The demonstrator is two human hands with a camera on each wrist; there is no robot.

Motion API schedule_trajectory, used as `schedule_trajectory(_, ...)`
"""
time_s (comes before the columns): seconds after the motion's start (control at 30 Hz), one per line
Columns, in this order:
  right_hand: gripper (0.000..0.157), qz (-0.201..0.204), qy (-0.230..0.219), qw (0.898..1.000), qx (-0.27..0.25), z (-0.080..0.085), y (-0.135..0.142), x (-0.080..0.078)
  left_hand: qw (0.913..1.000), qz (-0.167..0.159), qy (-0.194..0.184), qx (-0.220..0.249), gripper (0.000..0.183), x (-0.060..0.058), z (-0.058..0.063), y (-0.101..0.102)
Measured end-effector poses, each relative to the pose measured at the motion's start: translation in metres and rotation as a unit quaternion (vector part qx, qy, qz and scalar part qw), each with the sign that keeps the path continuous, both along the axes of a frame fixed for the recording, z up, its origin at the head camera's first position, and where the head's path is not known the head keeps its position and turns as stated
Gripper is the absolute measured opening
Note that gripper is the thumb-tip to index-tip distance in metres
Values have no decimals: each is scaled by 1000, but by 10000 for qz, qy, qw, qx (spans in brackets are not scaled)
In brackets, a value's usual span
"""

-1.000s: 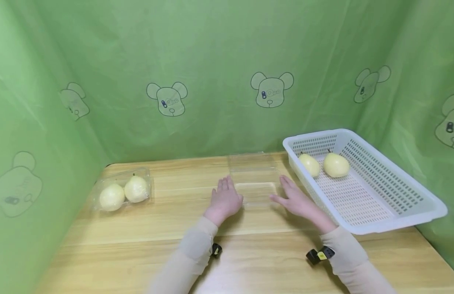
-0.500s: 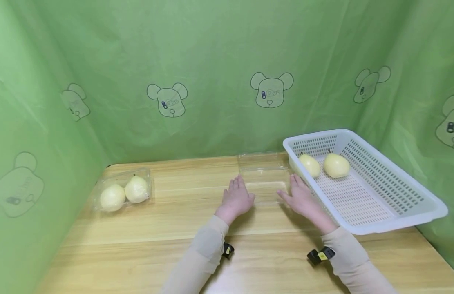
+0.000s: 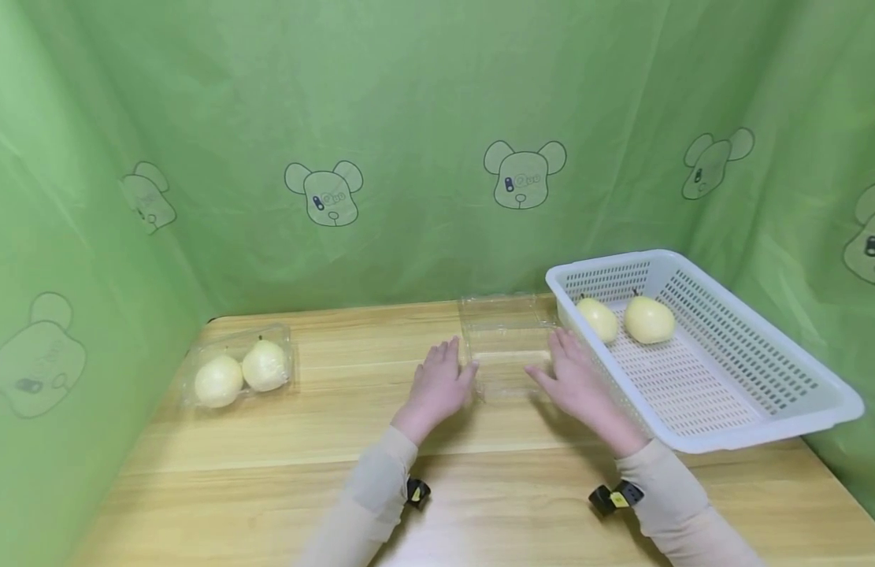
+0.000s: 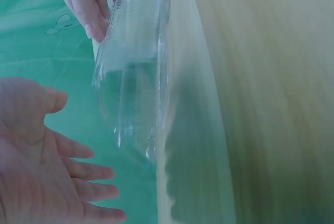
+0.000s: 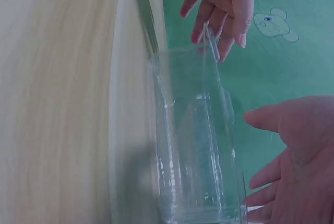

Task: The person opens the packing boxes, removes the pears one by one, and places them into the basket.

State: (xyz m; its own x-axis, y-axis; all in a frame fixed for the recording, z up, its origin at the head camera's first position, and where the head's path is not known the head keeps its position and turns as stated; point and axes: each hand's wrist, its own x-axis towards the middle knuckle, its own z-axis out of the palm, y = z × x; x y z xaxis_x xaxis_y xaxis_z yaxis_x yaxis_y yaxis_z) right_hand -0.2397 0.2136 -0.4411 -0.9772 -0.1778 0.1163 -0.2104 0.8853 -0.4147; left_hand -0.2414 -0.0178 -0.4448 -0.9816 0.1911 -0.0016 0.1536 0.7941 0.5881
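Observation:
A clear plastic clamshell box (image 3: 511, 364) lies with its lid folded back, between my two hands. My left hand (image 3: 439, 383) is at the box's left end with its fingers straight. In the left wrist view, a gap shows between my left hand (image 4: 44, 166) and the box (image 4: 133, 72). At the opposite end is my right hand (image 3: 577, 383), fingers extended and thumb spread. The right wrist view has my right hand (image 5: 302, 161) beside the box (image 5: 193, 145); whether its fingertips touch the plastic I cannot tell. Neither hand grips anything.
A white slotted basket (image 3: 752, 441) stands at the right, holding a pale yellow pear (image 3: 650, 320) and another pear (image 3: 598, 319). Far left on the wooden table (image 3: 267, 488), a second clear box (image 3: 290, 346) contains two pears (image 3: 219, 381). A green curtain (image 3: 423, 94) surrounds the table.
The empty clear box shifted right, toward the basket, with my left hand following. Since then my left hand has moved back left from it, and my right hand has shifted slightly left.

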Motion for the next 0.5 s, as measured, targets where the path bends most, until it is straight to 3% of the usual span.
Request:
schedule_trajectory(0.23, 73, 181, 311, 9989, -309, 6, -13, 6, 9964, 61, 689, 497, 55, 8, 5, -26)
schedule_trajectory(0.5, 57, 474, 722, 9920, -919, 12, -35, 11, 9810, 616, 1538, 1012, 41, 15, 5, -61)
